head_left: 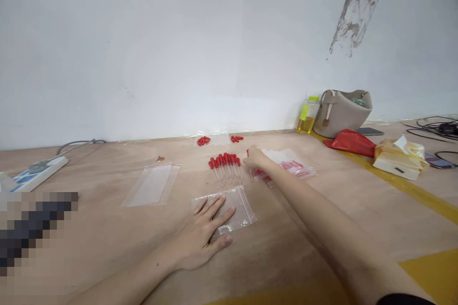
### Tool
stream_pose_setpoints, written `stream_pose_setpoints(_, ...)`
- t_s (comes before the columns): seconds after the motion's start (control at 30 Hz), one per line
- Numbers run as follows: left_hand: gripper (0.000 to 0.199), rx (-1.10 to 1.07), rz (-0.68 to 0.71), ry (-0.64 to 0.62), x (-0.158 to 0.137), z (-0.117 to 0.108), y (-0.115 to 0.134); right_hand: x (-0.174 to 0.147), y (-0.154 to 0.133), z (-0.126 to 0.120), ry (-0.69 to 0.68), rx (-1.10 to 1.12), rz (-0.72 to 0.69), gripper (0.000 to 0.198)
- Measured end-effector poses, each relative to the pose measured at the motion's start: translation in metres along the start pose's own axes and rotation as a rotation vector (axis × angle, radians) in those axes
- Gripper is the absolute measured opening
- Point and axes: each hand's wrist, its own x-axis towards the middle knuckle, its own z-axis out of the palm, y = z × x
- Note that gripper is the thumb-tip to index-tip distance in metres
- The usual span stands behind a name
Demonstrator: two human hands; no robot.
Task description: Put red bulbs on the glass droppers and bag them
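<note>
My left hand (pixel 203 233) lies flat with its fingers spread, pressing on a clear zip bag (pixel 241 209) on the table. Farther up, my right hand (pixel 255 158) is closed around a dropper, its red bulb and thin clear tube (pixel 251 175) just showing at the fingers. Left of that hand, a row of glass droppers with red bulbs (pixel 225 158) lies side by side, tubes toward me. Under and beside the right wrist is a pile of zip bags (pixel 304 170) with red droppers inside.
Flat empty-looking bags (pixel 152 185) lie at left, and loose red bulbs (pixel 203 140) near the wall. A power strip (pixel 46 171) sits far left. At right stand a bottle (pixel 306 116), a grey bag (pixel 341 116), a red pouch (pixel 350 143) and a tissue pack (pixel 399 159).
</note>
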Motion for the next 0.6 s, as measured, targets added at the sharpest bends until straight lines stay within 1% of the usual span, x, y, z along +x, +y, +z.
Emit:
stream_pose_setpoints(0.1,0.05,0.002,0.004,0.001,0.003,0.0,0.002,-0.03,0.012,-0.018,0.061,0.097,0.048,0.043)
stream_pose_setpoints(0.2,0.048,0.03,0.023,0.035,0.007,0.0,0.005,-0.066,0.022,-0.023,0.132,0.572,0.094,0.052)
stream_pose_setpoints(0.27,0.049,0.069,0.026,0.113,0.008,-0.001,0.004,-0.086,0.025,-0.017,0.214,0.824,0.125,0.051)
stream_pose_setpoints(0.3,0.049,0.089,0.021,0.171,0.008,-0.002,0.003,-0.094,0.026,-0.013,0.262,0.902,0.127,0.05)
stream_pose_setpoints(0.37,0.046,0.109,0.004,0.284,0.005,-0.003,-0.003,-0.105,0.027,-0.006,0.34,0.983,0.109,0.052)
stream_pose_setpoints(0.43,0.041,0.086,-0.018,0.337,0.001,-0.003,-0.01,-0.109,0.028,0.0,0.377,1.008,0.086,0.053)
stream_pose_setpoints(0.5,0.039,0.03,-0.039,0.326,-0.002,-0.003,-0.016,-0.109,0.029,0.004,0.389,1.03,0.079,0.053)
stream_pose_setpoints(0.6,0.043,-0.055,-0.057,0.254,-0.002,-0.002,-0.02,-0.108,0.026,0.008,0.396,1.065,0.094,0.053)
